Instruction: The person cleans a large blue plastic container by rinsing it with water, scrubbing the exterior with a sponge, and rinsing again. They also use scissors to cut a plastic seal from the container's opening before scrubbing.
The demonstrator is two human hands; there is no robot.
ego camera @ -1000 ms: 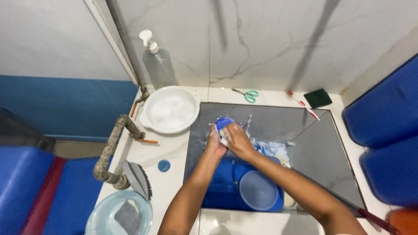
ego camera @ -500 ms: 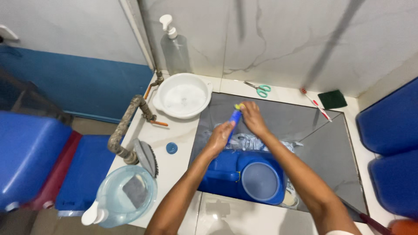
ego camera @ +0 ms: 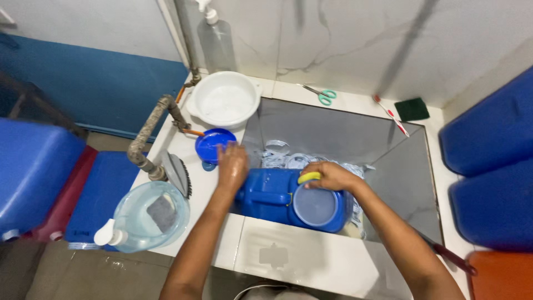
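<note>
Two hands parted: left hand (ego camera: 232, 163) now grips blue lid (ego camera: 214, 144) (beside white basin (ego camera: 223, 99)); right hand (ego camera: 332, 176) grasps yellow sponge (ego camera: 308, 177) atop blue jug (ego camera: 288, 199).

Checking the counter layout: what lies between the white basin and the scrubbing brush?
In the head view, a blue lid lies between the white basin and the scrubbing brush, with the left hand touching its edge.

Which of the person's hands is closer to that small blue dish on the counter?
Left. The left hand touches the small blue dish at its right edge, while the right hand is off to the right, holding a yellow sponge over the blue container.
</note>
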